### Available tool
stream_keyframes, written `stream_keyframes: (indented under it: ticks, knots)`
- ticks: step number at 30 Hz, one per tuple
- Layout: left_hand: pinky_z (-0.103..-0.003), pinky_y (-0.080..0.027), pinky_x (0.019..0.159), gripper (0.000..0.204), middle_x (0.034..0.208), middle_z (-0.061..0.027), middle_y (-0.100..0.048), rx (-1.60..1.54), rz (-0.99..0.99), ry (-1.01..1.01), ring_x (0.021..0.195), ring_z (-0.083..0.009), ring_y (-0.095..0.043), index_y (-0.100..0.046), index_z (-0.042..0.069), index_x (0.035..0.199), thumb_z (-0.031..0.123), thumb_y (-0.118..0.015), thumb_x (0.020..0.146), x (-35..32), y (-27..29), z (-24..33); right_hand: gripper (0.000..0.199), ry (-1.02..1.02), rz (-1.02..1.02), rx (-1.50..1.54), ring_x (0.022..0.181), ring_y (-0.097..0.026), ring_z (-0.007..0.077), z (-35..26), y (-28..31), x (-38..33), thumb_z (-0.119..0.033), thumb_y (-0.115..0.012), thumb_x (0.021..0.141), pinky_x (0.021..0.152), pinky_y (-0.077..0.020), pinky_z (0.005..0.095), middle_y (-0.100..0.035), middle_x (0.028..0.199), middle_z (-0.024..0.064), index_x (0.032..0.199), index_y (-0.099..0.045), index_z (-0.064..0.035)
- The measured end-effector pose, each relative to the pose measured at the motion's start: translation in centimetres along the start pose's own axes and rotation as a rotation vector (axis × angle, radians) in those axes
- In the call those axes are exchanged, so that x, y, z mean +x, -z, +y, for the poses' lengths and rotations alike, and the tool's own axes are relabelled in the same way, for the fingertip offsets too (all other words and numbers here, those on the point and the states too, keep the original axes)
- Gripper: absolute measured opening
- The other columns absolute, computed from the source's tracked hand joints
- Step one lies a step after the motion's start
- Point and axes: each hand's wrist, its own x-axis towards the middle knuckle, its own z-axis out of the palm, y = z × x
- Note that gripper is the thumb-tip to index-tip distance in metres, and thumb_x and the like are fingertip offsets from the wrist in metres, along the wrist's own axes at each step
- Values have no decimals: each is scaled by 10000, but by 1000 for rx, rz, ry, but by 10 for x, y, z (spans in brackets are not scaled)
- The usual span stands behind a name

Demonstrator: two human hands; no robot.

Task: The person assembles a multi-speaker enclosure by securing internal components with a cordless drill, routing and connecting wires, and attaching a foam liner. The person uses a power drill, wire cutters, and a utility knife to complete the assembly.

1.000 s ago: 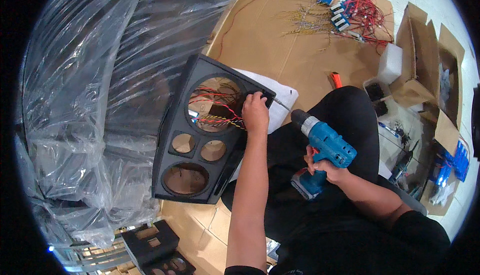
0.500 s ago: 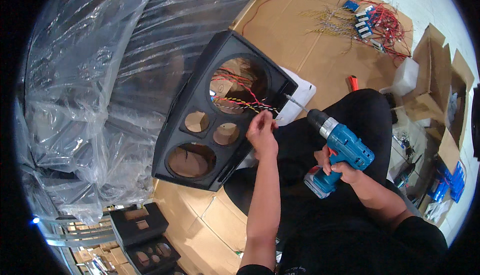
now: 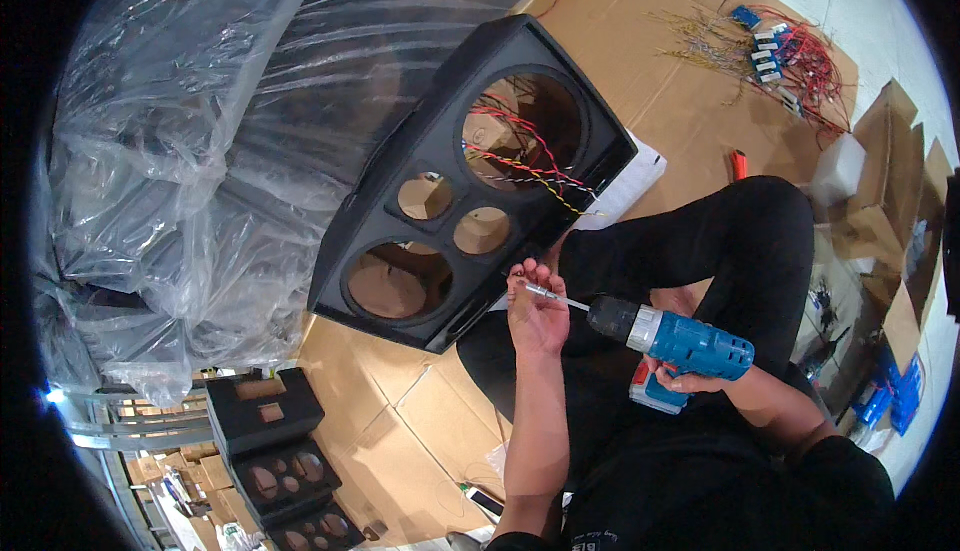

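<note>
My right hand (image 3: 686, 378) grips a blue cordless drill (image 3: 705, 344) by its handle. The drill's long silver bit (image 3: 556, 296) points left and meets the fingers of my left hand (image 3: 541, 313). That hand is turned palm up with its fingers curled in; a small item may sit at the fingertips, too small to make out. Beyond it a black speaker cabinet (image 3: 462, 213) with several round cutouts lies tilted against my legs. Twisted red, yellow and black wires (image 3: 535, 166) come out of its largest hole and hang over the near edge.
Clear plastic sheeting (image 3: 190, 151) covers the left. Blue-and-white circuit boards with red wires (image 3: 785, 56) lie on cardboard (image 3: 640, 61) at far right. An orange-handled tool (image 3: 738, 164), a white foam block (image 3: 838, 169) and an opened carton (image 3: 885, 176) stand right. More black cabinets (image 3: 262, 409) are lower left.
My left hand has let go of the wires, come nearer and turned palm up. The drill has swung so that its bit reaches the left fingers. The whole view has shifted a little.
</note>
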Motion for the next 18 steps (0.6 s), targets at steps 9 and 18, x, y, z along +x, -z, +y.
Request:
stream_keyframes:
  ticks: [9, 18]
  knots:
    - [-318, -599, 764, 235, 996, 22, -690, -23, -100, 17, 882, -146, -678, -639, 136, 994, 252, -746, 820, -2, 15, 6, 403, 115, 304, -242, 911, -624, 128, -14, -40, -4, -180, -732, 765, 830, -512, 291, -643, 985, 14, 1130, -591, -79]
    - [-318, -598, 776, 225, 1013, -53, -676, 39, -183, -13, 898, -189, -670, -630, 92, 1021, 185, -735, 844, -5, 32, 21, 311, 185, 282, -331, 884, -627, 147, -6, -45, -2, -158, -725, 808, 819, -512, 307, -642, 969, 44, 1086, -606, -85]
